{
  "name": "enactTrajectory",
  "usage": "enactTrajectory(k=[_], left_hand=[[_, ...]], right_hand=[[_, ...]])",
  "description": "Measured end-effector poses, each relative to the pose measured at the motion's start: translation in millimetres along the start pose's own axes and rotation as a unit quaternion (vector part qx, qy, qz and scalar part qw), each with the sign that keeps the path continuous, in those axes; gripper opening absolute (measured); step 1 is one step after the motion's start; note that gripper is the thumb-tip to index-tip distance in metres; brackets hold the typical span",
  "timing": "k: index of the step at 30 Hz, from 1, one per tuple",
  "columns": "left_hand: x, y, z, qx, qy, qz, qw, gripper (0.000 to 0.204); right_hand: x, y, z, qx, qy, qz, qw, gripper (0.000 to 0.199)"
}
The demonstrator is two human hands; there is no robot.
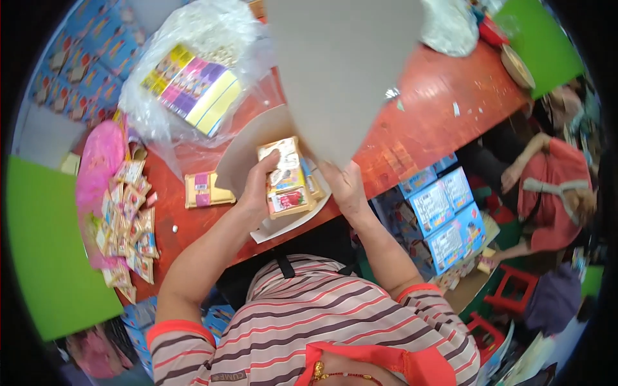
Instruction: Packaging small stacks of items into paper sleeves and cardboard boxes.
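My left hand (pixel 260 183) is closed around a stack of small gold-edged packets (pixel 288 168), thumb on top of the shiny wrapper. The packets lie within an opened box of grey cardboard (pixel 243 138) at the table's near edge. A large grey cardboard flap (pixel 341 71) rises beyond them, covering much of the far table. At the packets' right, my right hand (pixel 345 186) pinches the lower edge of the cardboard, its fingertips partly hidden. Another bundle of gold packets (pixel 207 190) with a pink band rests on the table to the left.
A clear plastic bag (pixel 193 38) holds printed yellow-and-purple sheets on the red table (pixel 438 96). Loose packets (pixel 129 219) spill from a pink bag (pixel 100 161) at left. Blue printed boxes (pixel 447 219) stand below the table on the right, near another person (pixel 553 199) and red stools (pixel 512 287).
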State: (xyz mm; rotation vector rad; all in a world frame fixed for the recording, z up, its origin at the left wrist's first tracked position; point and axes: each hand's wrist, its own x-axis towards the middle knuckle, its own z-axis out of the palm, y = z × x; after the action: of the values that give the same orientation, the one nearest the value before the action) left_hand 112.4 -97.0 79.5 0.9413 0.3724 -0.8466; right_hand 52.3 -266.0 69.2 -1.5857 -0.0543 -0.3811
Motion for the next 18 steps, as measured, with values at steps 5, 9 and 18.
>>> enactTrajectory(k=[5, 9, 18], left_hand=[[18, -13, -1, 0.011, 0.023, 0.017, 1.000, 0.041], [48, -27, -11, 0.016, 0.040, 0.068, 0.997, 0.040], [9, -7, -1, 0.199, 0.102, -0.003, 0.975, 0.054]], right_hand=[[3, -4, 0, -0.036, 0.006, -0.031, 0.999, 0.038], [3, -3, 5, -0.097, 0.021, -0.074, 0.992, 0.039], [-4, 5, 5, -0.014, 0.010, 0.018, 1.000, 0.036]])
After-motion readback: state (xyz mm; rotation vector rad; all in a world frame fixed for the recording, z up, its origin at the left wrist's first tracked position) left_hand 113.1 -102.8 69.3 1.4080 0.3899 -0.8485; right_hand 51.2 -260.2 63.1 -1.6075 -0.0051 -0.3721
